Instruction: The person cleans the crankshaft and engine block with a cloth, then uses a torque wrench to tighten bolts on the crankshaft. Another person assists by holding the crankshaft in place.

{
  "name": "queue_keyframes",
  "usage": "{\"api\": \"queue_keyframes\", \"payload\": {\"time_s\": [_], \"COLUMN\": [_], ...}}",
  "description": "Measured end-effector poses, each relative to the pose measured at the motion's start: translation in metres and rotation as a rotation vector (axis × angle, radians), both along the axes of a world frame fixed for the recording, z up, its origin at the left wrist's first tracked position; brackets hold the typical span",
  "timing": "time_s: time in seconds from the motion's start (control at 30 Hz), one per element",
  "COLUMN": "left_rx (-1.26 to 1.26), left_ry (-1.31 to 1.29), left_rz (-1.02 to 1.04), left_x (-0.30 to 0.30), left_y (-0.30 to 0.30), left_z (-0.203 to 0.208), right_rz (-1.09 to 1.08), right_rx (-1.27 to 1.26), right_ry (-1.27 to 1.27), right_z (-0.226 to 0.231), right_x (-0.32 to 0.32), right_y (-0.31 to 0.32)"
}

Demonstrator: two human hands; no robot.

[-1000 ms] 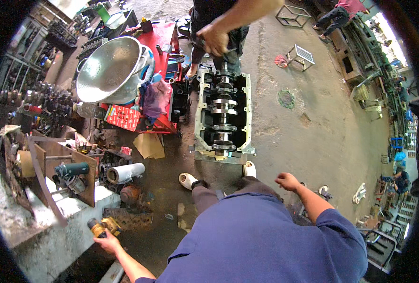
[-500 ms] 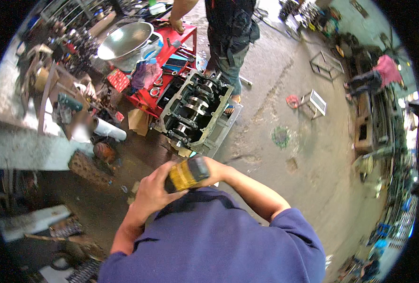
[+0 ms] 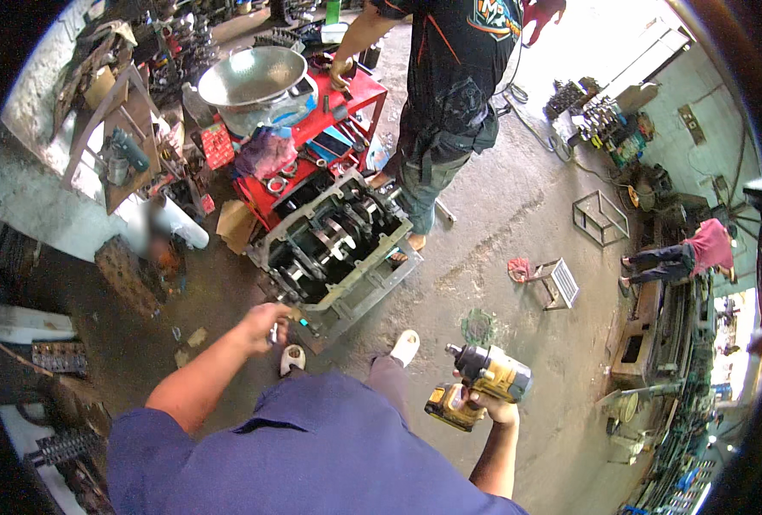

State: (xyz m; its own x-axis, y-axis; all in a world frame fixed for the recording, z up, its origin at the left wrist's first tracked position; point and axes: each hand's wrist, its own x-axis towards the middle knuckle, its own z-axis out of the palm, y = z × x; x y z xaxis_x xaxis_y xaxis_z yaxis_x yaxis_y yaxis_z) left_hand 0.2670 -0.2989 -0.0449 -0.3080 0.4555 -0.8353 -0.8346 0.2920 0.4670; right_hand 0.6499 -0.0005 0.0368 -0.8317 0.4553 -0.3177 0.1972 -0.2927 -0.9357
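Head camera view, looking down over a blue-shirted chest onto an oily workshop floor. Nearest, on the right, the person's right hand [image 3: 484,405] is wrapped tight around the grip of a yellow and black cordless impact wrench [image 3: 482,384], held out to the side with its black nose pointing left, clear of the body, probably so it stays ready while the other hand works. On the left, the left hand [image 3: 265,323] reaches forward to the near corner of a grey engine block [image 3: 333,249]; the fingers are curled narrow around something small and metallic at the block's edge, though what it is cannot be made out. Two pale shoes show between the arms. The block sits on the floor just beyond the feet, open side up, so the crankshaft and bearing caps inside are within reach from above. Beyond it stands a red tool cart [image 3: 316,142] with loose parts and a large steel bowl [image 3: 252,75], near enough to pass things across. A second person in a dark shirt [image 3: 449,94] stands on the far side, one hand on the cart.
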Motion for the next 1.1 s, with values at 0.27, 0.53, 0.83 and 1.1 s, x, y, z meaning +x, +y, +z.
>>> {"api": "queue_keyframes", "payload": {"time_s": [0.27,0.53,0.83,1.1], "left_rx": [0.322,-0.540,-0.762,-0.753], "left_ry": [-0.137,0.963,1.233,1.486], "left_rz": [0.109,0.152,0.405,0.470], "left_x": [-0.001,-0.144,-0.357,-0.407], "left_y": [0.124,0.242,0.315,0.333], "left_z": [-0.062,-0.055,-0.117,-0.168], "right_rz": [0.119,0.508,0.738,0.680], "right_rx": [0.009,0.472,0.450,0.192], "right_ry": [-0.339,-0.312,-0.740,-0.486], "right_z": [-0.024,-0.058,-0.046,-0.198], "right_x": [0.016,-0.039,-0.132,-0.442], "right_y": [0.142,0.224,0.291,0.317]}}
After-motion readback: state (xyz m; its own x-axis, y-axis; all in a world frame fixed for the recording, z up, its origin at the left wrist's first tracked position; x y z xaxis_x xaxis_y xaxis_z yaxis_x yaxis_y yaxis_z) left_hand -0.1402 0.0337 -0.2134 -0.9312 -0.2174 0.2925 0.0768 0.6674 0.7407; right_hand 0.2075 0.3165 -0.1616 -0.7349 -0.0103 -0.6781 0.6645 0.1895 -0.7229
